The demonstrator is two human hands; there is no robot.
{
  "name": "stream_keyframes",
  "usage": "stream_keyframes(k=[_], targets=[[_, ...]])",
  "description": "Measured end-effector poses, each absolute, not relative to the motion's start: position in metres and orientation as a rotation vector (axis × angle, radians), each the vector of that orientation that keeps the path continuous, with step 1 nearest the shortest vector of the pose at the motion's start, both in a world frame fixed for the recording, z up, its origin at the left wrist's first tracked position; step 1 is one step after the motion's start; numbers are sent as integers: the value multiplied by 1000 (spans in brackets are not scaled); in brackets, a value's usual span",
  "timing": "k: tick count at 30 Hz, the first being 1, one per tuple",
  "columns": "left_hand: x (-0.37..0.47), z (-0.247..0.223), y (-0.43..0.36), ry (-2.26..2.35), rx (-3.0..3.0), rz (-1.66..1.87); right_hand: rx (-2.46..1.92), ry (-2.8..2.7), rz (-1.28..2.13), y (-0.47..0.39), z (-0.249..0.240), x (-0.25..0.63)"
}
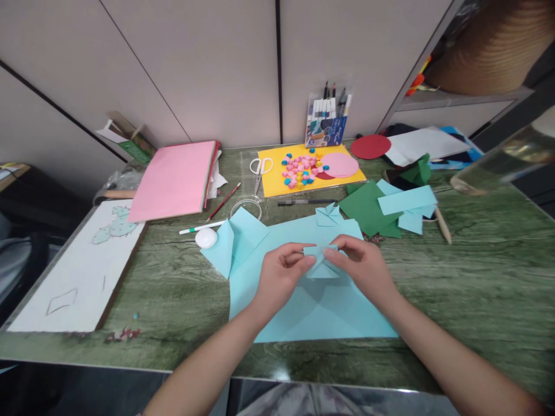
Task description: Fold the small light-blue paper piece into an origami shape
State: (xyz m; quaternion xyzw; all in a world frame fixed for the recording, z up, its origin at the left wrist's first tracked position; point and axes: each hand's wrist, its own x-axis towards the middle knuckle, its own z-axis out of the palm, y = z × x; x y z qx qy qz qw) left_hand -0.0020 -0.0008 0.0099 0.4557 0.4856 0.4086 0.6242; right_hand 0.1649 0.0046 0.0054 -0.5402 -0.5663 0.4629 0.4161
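Between my two hands is a small folded light-blue paper (321,269), raised over a large light-blue sheet (303,315). My left hand (284,271) pinches its left edge between thumb and fingers. On the other side my right hand (362,263) grips the upper right part, thumb on top. A second folded light-blue piece (328,215) rests at the back edge of the large sheet. To the left, a creased light-blue paper (247,237) overlaps the sheet's corner, beside a white round object (206,238).
Behind lie white scissors (261,167), a yellow sheet (271,182) with colourful balls, and a marker pack (327,127). Green paper (368,208) and blue strips (407,200) are at right, near a clear bottle (498,162). Pink paper (177,179) and a drawing board (78,271) are left.
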Motion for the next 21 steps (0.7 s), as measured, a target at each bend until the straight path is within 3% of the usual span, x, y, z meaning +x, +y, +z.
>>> stream_keyframes(k=[21], targets=[[-6, 13, 4, 1159, 1014, 1093, -1400, -1561, 1207, 7, 3, 165]])
